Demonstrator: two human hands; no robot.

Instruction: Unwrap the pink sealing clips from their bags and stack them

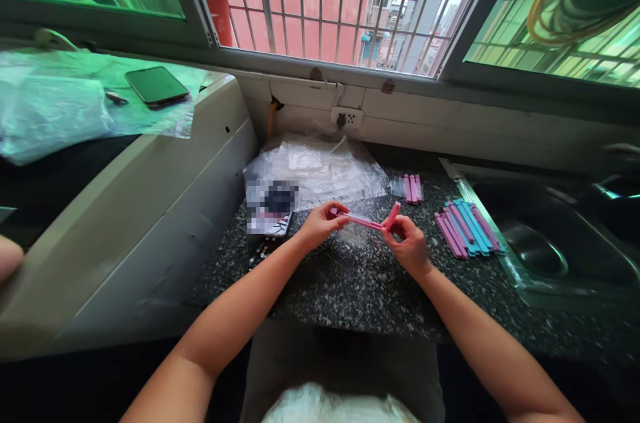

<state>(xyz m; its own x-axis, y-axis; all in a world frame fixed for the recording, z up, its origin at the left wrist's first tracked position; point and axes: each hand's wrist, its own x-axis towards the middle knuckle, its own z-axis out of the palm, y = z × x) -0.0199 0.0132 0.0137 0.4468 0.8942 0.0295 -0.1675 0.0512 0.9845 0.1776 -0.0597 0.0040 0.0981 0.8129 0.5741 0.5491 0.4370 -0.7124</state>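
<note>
No text, label, brand or number can be read. Left of the left hand (pixel 323 224), pixel blocks cover most of a flat item (pixel 273 206); dark strokes on white show at its near edge, forming no letters that can be told. Beyond the hands, pale patches on the bags (pixel 325 170) are too faint to tell as print. Any marking on the clips (pixel 467 226) right of the right hand (pixel 407 243) is too small to tell.
</note>
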